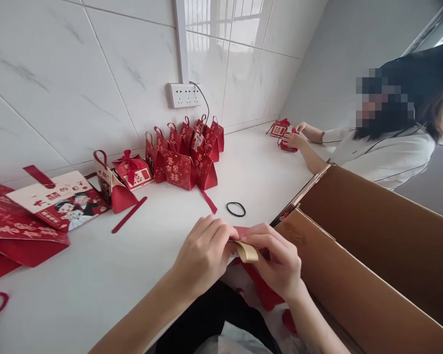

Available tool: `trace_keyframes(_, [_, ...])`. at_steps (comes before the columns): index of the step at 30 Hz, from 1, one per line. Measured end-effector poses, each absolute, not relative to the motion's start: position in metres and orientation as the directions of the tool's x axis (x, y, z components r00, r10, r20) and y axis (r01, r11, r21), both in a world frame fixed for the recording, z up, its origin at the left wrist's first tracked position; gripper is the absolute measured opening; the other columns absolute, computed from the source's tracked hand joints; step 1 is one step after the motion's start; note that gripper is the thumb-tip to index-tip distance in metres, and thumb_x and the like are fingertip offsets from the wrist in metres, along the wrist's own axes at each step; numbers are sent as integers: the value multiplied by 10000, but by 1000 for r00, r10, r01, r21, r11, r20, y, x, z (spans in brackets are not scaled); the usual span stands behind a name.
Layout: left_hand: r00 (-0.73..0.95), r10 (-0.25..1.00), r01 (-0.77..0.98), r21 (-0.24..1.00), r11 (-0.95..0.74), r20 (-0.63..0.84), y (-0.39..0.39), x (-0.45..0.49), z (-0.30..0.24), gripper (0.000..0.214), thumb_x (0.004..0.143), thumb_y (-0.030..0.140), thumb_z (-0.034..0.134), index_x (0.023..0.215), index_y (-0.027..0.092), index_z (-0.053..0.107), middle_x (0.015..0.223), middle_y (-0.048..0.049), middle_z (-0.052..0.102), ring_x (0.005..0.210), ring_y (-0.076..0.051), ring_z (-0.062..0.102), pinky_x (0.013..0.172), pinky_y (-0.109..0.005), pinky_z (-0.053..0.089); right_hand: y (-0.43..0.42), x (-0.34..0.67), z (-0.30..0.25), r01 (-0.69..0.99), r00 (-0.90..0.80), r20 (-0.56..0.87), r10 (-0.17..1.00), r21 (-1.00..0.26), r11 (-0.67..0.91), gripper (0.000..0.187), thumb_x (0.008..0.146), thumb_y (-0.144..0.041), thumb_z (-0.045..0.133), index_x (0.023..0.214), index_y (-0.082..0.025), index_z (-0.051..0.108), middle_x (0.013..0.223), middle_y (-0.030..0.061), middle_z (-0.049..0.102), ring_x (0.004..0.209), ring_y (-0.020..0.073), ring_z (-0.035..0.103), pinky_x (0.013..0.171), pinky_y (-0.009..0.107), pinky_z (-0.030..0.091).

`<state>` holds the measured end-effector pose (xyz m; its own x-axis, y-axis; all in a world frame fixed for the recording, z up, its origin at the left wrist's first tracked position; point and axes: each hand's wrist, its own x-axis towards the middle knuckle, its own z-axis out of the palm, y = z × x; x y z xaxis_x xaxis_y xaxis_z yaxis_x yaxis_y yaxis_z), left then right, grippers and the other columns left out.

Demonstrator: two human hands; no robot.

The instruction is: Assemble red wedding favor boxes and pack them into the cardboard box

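Left hand (206,250) and right hand (279,256) meet at the near edge of the white, smooth counter (96,275). Fingers of both are narrow, tips nearly together, pinching a flat, gold fabric ribbon loop (248,252). Loop base sits between the two sets of fingertips; the curved end sticks out below them, toward the wearer, clear of the right palm. A flat, pale red piece (241,230) shows just behind the fingertips, between the hands; can't tell if it's joined to the loop. Round, thin black elastic band (236,209) lies just beyond the hands. Red, peaked paper gift boxes (179,169) with ribbon handles stand grouped near the wall, left of the band. Large, brown cardboard box (372,280) is beside the right hand, open side up
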<state>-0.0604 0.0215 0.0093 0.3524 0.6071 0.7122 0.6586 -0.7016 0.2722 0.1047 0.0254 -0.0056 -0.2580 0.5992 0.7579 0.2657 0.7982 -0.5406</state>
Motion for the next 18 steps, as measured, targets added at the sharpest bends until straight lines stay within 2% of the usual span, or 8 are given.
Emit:
trace_keyframes(4, [345, 481, 664, 153, -732, 806, 22, -60, 10, 150, 821, 19, 523, 818, 169, 515, 728, -5, 634, 661, -127, 508, 632, -264, 401, 26, 102, 3, 245, -282, 804, 523, -467, 850, 213, 798, -18, 581, 943, -168, 622, 814, 67, 640, 732, 157, 607, 606, 299, 541])
trace_keyframes(9, [268, 445, 569, 232, -789, 854, 22, -59, 10, 112, 844, 60, 492, 857, 165, 528, 763, -32, 647, 706, -139, 528, 646, -279, 427, 20, 93, 6, 394, -143, 924, 354, -275, 877, 192, 785, -42, 612, 916, -177, 654, 777, 53, 667, 724, 178, 585, 645, 367, 525])
trace_keyframes(11, [261, 431, 546, 236, -804, 864, 21, -60, 10, 124, 842, 52, 479, 873, 159, 534, 774, -44, 647, 722, -145, 532, 646, -284, 438, 17, 90, 6, 440, -136, 942, 308, -221, 870, 187, 798, -45, 599, 913, -176, 668, 797, 56, 680, 732, 181, 574, 670, 386, 517])
trace_keyframes(15, [341, 364, 535, 140, -833, 867, 18, -63, 11, 104, 831, 76, 503, 894, 146, 546, 787, -56, 652, 736, -159, 530, 655, -302, 454, 12, 90, 4, 409, -109, 932, 345, -275, 870, 198, 812, -39, 582, 918, -178, 676, 779, 44, 668, 703, 166, 560, 658, 381, 509])
trace_keyframes(18, [360, 397, 514, 176, -840, 844, 13, -62, 17, 102, 837, 86, 492, 885, 159, 545, 785, -48, 644, 731, -153, 522, 647, -295, 462, 5, 95, 2, 409, -66, 930, 361, -305, 860, 211, 823, -61, 583, 937, -210, 680, 739, 24, 661, 656, 155, 547, 667, 391, 502])
